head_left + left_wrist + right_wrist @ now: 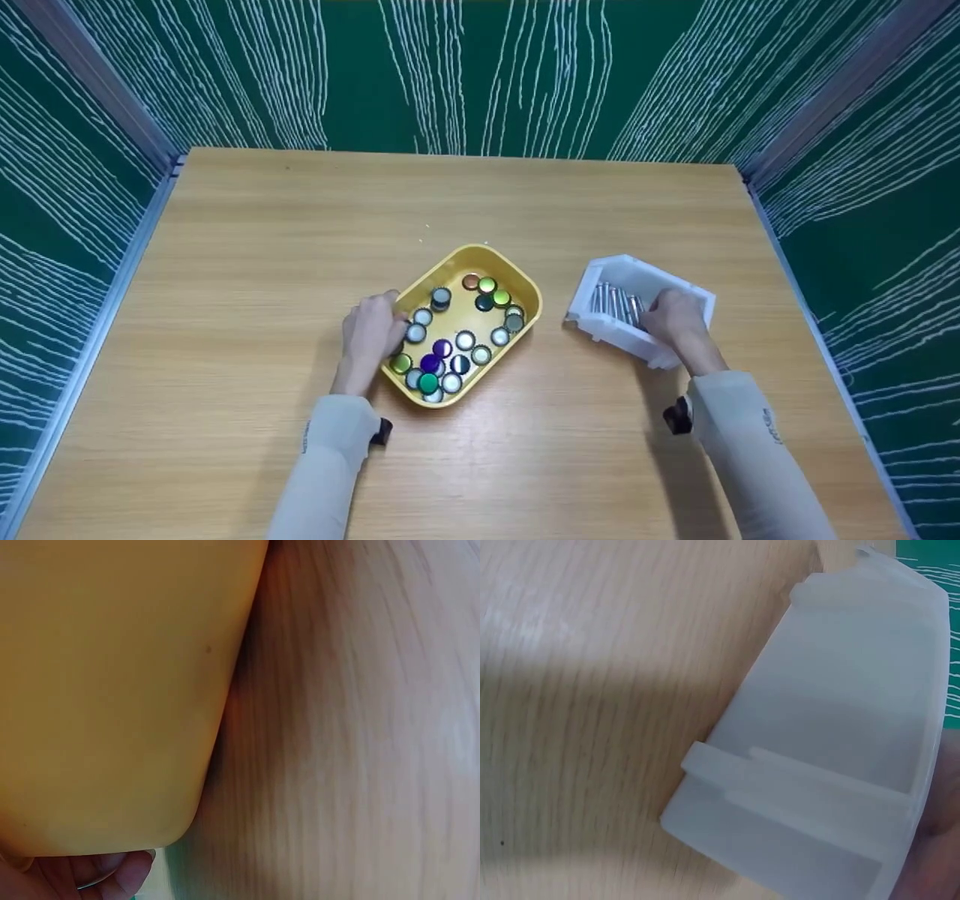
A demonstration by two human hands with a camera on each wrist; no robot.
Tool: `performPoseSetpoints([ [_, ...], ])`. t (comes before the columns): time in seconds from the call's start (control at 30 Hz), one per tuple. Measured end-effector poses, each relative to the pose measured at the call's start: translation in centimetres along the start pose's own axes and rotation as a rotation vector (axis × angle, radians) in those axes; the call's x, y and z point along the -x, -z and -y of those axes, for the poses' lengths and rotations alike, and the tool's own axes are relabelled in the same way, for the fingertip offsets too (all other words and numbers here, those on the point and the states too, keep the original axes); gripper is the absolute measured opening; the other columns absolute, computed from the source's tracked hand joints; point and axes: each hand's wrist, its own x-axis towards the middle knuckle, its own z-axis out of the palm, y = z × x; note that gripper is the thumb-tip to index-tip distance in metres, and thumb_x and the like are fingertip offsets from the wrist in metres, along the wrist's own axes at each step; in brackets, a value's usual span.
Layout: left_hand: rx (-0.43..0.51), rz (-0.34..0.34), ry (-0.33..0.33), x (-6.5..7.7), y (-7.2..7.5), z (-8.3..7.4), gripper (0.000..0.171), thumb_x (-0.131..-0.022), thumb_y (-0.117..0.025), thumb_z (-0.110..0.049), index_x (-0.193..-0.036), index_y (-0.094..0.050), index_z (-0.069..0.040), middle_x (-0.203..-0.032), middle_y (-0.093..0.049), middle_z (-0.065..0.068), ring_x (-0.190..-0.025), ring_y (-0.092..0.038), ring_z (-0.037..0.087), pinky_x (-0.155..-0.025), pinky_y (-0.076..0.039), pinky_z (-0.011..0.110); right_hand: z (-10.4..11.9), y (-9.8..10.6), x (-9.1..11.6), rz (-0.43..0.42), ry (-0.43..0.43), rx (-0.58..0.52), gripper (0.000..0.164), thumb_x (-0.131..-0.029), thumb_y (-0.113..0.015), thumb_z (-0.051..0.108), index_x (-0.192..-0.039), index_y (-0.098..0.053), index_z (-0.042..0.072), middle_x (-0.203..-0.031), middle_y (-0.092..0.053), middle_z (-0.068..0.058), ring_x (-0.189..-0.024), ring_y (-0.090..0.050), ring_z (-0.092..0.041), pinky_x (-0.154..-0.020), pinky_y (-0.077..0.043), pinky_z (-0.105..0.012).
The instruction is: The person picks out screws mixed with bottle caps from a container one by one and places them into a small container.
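Observation:
A yellow rectangular tray sits left of centre on the table, with bottle caps in silver, green, purple and dark colours scattered over its floor. My left hand grips the tray's left rim; its fingers show at the tray's edge in the left wrist view. To the right stands a white plastic bin holding several slim silver metal cylinders. My right hand reaches down into the bin beside these cylinders. Its fingertips are hidden, and the bin's wall covers most of it in the right wrist view.
Both containers rest on a wooden table, with a gap of bare wood between them. Green panels with white streaks enclose the back and sides. Tiny light specks lie behind the tray.

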Motion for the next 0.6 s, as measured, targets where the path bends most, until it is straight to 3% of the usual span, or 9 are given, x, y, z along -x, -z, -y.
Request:
performPoseSetpoints([
  [0.27, 0.007, 0.006, -0.009, -0.01, 0.09, 0.11, 0.021, -0.091, -0.064, -0.02, -0.105, -0.066, -0.005, -0.09, -0.071, 0.017, -0.071, -0.066, 0.032, -0.064, -0.056, 0.046, 0.3, -0.03, 0.15, 0.004, -0.042, -0.07, 0.023, -0.092, -0.052, 0.011, -0.105, -0.061, -0.006, -0.08, -0.059, -0.014, -0.066, -0.057, -0.02, -0.056, -0.044, -0.026],
  [0.4, 0.024, 0.007, -0.002, 0.0, 0.0, 0.11, 0.023, -0.091, -0.064, -0.019, -0.108, -0.066, -0.004, -0.093, -0.071, 0.018, -0.073, -0.066, 0.033, -0.065, -0.056, 0.047, 0.42, -0.05, 0.32, -0.015, -0.071, -0.081, 0.021, -0.095, -0.049, 0.014, -0.102, -0.06, -0.003, -0.087, -0.06, -0.016, -0.073, -0.059, -0.023, -0.06, -0.045, -0.027],
  [0.6, 0.049, 0.012, 0.004, -0.02, 0.02, 0.07, 0.025, -0.09, -0.065, -0.017, -0.112, -0.066, -0.004, -0.094, -0.071, 0.019, -0.076, -0.066, 0.034, -0.067, -0.056, 0.048, 0.91, -0.13, 0.92, -0.074, -0.048, -0.147, 0.017, -0.096, -0.048, 0.017, -0.097, -0.056, 0.001, -0.084, -0.057, -0.013, -0.069, -0.056, -0.02, -0.058, -0.044, -0.026],
])
